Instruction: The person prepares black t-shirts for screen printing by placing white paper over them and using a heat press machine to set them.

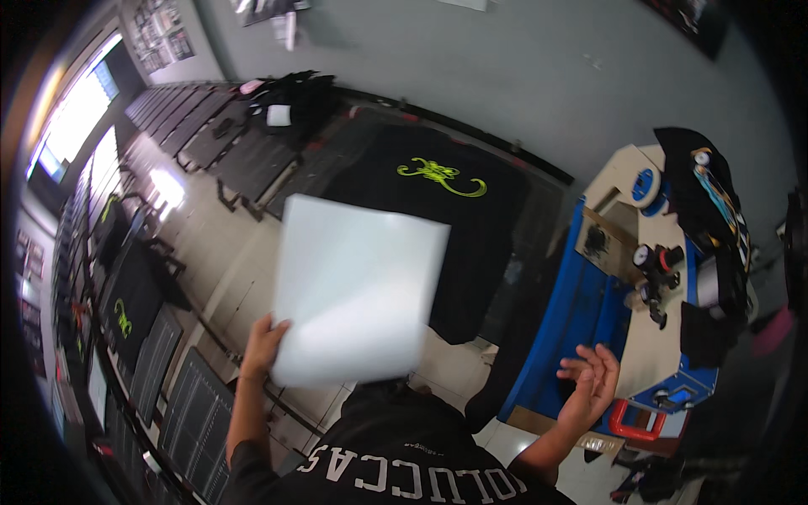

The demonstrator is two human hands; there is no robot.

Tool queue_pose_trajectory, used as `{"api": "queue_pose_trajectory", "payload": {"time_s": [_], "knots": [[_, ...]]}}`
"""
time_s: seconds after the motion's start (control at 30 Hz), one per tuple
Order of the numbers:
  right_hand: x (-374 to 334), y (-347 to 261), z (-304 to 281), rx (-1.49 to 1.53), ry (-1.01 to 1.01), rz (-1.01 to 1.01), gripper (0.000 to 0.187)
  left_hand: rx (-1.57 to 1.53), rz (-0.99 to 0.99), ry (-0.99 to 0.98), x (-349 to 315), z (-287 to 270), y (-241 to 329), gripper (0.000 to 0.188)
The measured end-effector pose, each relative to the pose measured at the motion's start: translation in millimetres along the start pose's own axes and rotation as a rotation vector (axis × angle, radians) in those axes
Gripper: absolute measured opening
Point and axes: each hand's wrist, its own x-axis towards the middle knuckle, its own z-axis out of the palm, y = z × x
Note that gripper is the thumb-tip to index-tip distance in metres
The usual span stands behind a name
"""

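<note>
- Fingers of the left hand (263, 343) pinch the lower left corner of a white sheet (358, 290); the thumb lies on the face of the sheet, and the other fingers are hidden behind it.
- Fingers of the right hand (592, 379) are spread and loosely curled, palm turned up, holding nothing; this hand is well to the right of the sheet and touches none of it.
- The white sheet is held up in the air, tilted, and its lower edge is blurred so the exact outline there is hard to make out.
- Behind the sheet lies a black shirt (471, 227) with a yellow-green print (442, 175); the sheet covers the shirt's left part, and what the shirt rests on cannot be told clearly.
- Right of the sheet, past the right hand, stands a blue and pale counter (640, 345) carrying small tools too small to name, with dark cloth (703, 198) heaped at its far end.
- Left of the sheet, dark flat frames (177, 396) stand in rows; one more black shirt with the same print (126, 316) shows among them, bent by the lens rim.
- Below the sheet, the person's own black top (404, 454) fills the lower edge, cut off by the frame.
</note>
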Motion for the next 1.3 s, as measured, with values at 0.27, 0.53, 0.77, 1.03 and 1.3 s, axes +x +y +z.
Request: {"api": "queue_pose_trajectory", "payload": {"time_s": [0.27, 0.53, 0.77, 1.03, 1.3], "knots": [[-20, 7, 43, 0.256, -0.357, 0.230, 0.035, 0.166, -0.201, 0.667, -252, -215, -223, 0.030], [-24, 20, 88, 0.231, -0.665, 0.261, 0.027, 0.468, -0.671, 0.694, -459, -196, -333, 0.040], [-24, 41, 101, 0.091, -0.697, 0.312, 0.027, 0.713, -1.527, 0.830, -441, -176, -331, 0.045], [-22, 7, 19, -0.092, -0.157, 0.069, 0.024, 1.188, -0.156, 1.314, -216, -208, -300, 0.057], [-15, -19, -70, 0.002, 0.581, -0.298, 0.025, -0.472, -0.405, 0.311, 151, 27, -238, 0.083]]}}
